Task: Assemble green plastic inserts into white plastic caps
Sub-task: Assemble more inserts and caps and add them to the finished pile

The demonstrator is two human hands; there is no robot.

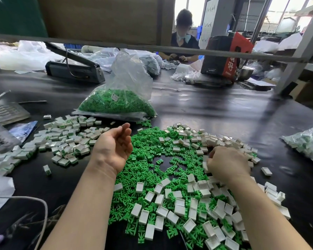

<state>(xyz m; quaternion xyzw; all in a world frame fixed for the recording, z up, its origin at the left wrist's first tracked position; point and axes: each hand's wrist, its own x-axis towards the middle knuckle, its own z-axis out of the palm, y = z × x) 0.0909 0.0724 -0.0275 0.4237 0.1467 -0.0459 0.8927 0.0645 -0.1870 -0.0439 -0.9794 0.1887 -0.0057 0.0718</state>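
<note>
A fair share of the work looks done, and a good deal more is left. At about nine o'clock from the middle of the black table (pixel 215 112) lies a heap of finished caps (pixel 61 139), white blocks with green showing at their edges, which I take to be caps already fitted with inserts; the heap runs on toward the left edge. In the middle and down toward five o'clock spreads the loose stock: a broad scatter of green inserts (pixel 152 170) with empty white caps (pixel 172 210) lying on and among them, many with the hollow side up. That pile looks at least as large as the finished heap. At twelve o'clock stands a clear bag of green inserts (pixel 116 102), still well filled, so supply is far from used up. At three o'clock another clear bag (pixel 307 143) seems to hold white and green parts, though whether assembled I cannot tell. The left hand (pixel 114 147) hovers palm up between the finished heap and the loose pile, fingers loosely curled and holding nothing that shows. The right hand (pixel 226 163) is down in the loose pile at about three o'clock, knuckles up and fingers curled under; it seems to be picking up a white cap, but what it holds is hidden.
</note>
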